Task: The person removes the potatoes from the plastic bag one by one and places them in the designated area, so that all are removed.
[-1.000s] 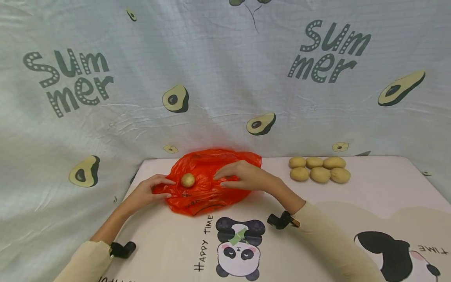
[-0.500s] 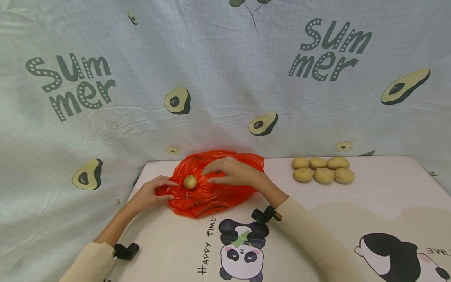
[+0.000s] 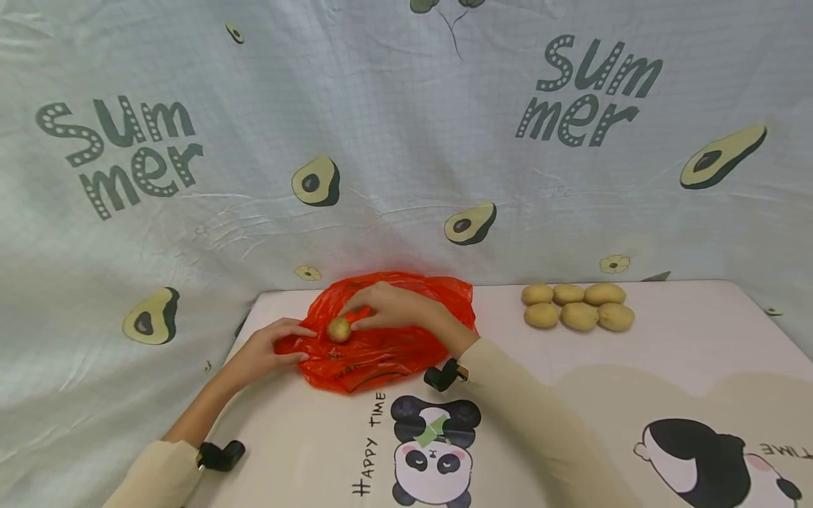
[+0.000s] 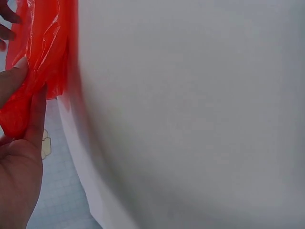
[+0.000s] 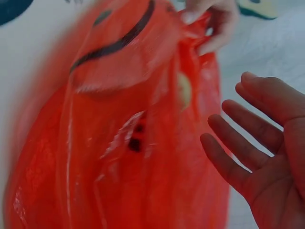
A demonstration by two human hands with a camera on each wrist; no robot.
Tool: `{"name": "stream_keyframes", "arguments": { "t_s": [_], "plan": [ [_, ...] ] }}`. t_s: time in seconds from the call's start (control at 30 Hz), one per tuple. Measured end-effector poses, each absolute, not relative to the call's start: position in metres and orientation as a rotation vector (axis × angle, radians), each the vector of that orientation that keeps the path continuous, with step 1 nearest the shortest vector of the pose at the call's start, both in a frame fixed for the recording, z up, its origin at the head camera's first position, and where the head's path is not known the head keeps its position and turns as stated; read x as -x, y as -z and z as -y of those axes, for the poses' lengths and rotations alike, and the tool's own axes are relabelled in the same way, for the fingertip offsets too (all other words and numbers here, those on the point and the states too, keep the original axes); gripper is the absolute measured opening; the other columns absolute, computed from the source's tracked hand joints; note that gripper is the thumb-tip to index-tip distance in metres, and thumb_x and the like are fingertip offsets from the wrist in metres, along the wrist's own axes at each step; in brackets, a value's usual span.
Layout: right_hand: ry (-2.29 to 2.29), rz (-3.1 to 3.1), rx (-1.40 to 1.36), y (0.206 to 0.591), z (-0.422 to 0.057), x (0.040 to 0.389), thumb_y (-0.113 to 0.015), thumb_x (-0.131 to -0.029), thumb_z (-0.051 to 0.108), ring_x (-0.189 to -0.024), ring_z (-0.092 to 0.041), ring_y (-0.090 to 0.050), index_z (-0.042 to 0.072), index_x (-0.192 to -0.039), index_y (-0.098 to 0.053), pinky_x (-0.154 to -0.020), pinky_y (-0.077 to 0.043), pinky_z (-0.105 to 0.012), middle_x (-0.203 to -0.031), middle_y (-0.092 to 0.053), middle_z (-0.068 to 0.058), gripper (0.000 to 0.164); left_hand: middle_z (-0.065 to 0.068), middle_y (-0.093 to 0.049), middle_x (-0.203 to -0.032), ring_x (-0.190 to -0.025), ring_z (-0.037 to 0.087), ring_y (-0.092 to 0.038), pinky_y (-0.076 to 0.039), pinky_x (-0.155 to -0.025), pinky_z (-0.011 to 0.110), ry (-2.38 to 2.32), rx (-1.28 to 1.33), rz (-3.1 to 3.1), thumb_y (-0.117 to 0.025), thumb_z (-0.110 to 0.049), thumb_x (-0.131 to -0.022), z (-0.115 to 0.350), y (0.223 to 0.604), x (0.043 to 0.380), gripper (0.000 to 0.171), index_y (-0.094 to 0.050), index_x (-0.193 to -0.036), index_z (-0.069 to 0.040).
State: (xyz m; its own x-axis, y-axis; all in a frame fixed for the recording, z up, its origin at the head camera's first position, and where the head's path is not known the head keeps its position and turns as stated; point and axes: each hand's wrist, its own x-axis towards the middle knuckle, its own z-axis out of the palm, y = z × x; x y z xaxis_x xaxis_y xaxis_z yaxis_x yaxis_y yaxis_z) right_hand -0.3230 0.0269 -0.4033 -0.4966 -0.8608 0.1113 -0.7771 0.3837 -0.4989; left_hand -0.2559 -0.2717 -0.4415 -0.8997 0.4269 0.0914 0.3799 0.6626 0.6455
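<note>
A red plastic bag (image 3: 406, 353) lies crumpled at the back of the table, with a single potato (image 3: 339, 330) on it near its left end. My left hand (image 3: 265, 349) pinches the bag's left edge between thumb and fingers; in the left wrist view the thumb (image 4: 13, 78) presses the film from above. Over the bag reaches my right hand (image 3: 396, 309), its fingertips right at the potato's right side. In the right wrist view that hand (image 5: 267, 157) has its fingers spread and relaxed, and most of the potato (image 5: 184, 90) is hidden by a fold of the bag.
Several potatoes (image 3: 579, 317) sit in two rows at the back right of the table. Behind the table hangs a printed curtain (image 3: 394, 127). The pale tabletop (image 3: 305, 430) carries panda drawings. A small black camera sits on each wrist.
My right hand has moved left across the bag, up to the potato. The left hand keeps its hold on the bag's edge, and the potatoes at the right have stayed put.
</note>
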Motion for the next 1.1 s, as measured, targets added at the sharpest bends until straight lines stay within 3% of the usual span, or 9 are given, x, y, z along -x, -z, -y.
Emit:
{"name": "stream_keyframes", "arguments": {
  "t_s": [0.27, 0.57, 0.8, 0.97, 1.1],
  "plan": [
    [0.637, -2.451, 1.374, 0.415, -0.011, 0.347, -0.072, -0.097, 0.025, -0.113, -0.013, -0.064, 0.016, -0.132, -0.069, -0.097, -0.05, -0.023, -0.128, -0.069, 0.003, 0.037, 0.011, -0.062, -0.131, -0.126, 0.035, -0.054, -0.048, -0.104, 0.042, -1.039, -0.686, -2.824, -0.079, -0.012, -0.089, 0.27, 0.442, 0.255, 0.031, -0.073, -0.119, -0.016],
    [0.39, -2.381, 1.365, 0.414, 0.01, 0.368, -0.072, -0.096, 0.03, -0.119, -0.012, -0.058, 0.02, -0.129, -0.07, -0.102, -0.044, -0.022, -0.127, -0.068, 0.006, 0.034, 0.012, -0.062, -0.13, -0.125, 0.037, -0.054, -0.049, -0.101, 0.034, -1.039, -0.692, -2.829, -0.079, -0.01, -0.088, 0.265, 0.441, 0.256, 0.031, -0.073, -0.118, -0.015],
    [0.41, -2.336, 1.299, 0.411, 0.022, 0.37, -0.079, -0.09, 0.033, -0.112, -0.011, -0.056, 0.016, -0.118, -0.064, -0.095, -0.046, -0.019, -0.12, -0.064, 0.003, 0.035, 0.012, -0.063, -0.129, -0.124, 0.037, -0.055, -0.05, -0.101, 0.045, -1.021, -0.72, -2.837, -0.079, -0.008, -0.088, 0.263, 0.441, 0.26, 0.031, -0.073, -0.118, -0.015],
    [0.442, -2.322, 1.291, 0.416, 0.028, 0.368, -0.081, -0.088, 0.027, -0.104, -0.013, -0.054, 0.013, -0.114, -0.058, -0.088, -0.046, -0.018, -0.115, -0.062, 0.0, 0.038, 0.012, -0.063, -0.129, -0.124, 0.037, -0.055, -0.05, -0.102, 0.045, -1.009, -0.743, -2.847, -0.079, -0.007, -0.087, 0.264, 0.443, 0.261, 0.032, -0.073, -0.117, -0.014],
    [0.448, -2.31, 1.299, 0.417, 0.03, 0.366, -0.082, -0.088, 0.02, -0.105, -0.013, -0.053, 0.012, -0.119, -0.058, -0.089, -0.046, -0.017, -0.115, -0.06, 0.001, 0.04, 0.012, -0.063, -0.127, -0.123, 0.037, -0.056, -0.05, -0.101, 0.038, -1.022, -0.754, -2.853, -0.078, -0.004, -0.087, 0.264, 0.443, 0.261, 0.032, -0.074, -0.117, -0.013]
  ]
}}
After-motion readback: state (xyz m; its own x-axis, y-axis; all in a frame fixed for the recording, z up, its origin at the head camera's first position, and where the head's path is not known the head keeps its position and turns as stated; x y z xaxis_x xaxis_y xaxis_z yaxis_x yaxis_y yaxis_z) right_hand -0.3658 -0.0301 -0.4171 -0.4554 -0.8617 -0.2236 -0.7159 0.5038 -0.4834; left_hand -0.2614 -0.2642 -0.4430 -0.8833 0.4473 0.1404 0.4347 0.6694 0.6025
